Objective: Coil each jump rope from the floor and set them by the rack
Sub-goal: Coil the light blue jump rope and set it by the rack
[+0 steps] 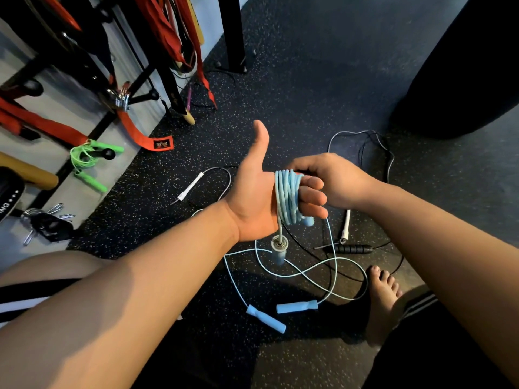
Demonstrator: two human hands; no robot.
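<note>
Left hand point(252, 203) is held palm toward the camera, thumb raised, fingers extended and fairly straight. A light-blue jump rope point(288, 195) is wound in many turns round those fingers. Right hand point(337, 181) is closed over the top of the coil, fingertips pinching the cord there. One blue handle point(279, 252) with a metal end cap hangs on a short length of cord just below the left palm.

Nearest the person, two more blue handles point(266, 318) point(297, 306) lie on the speckled rubber floor point(280, 94), with loose loops of light-blue cord above them. One strand runs from the coil down to these loops. Which handles belong to which cord cannot be told. A bare foot point(382, 301) is planted beside the loops.

Farther out, a black handle point(348, 249) lies on the floor with a white handle point(346, 223) just beyond it. A second white handle point(191, 189) lies left of the hands, and thin dark and grey cords trail between them.

At far left stands the rack point(92, 130). A green jump rope point(87, 161) is bundled at a black knobbed peg on it, red straps point(168, 29) hang from its upper part, and metal clips point(47, 223) lie at its base.
</note>
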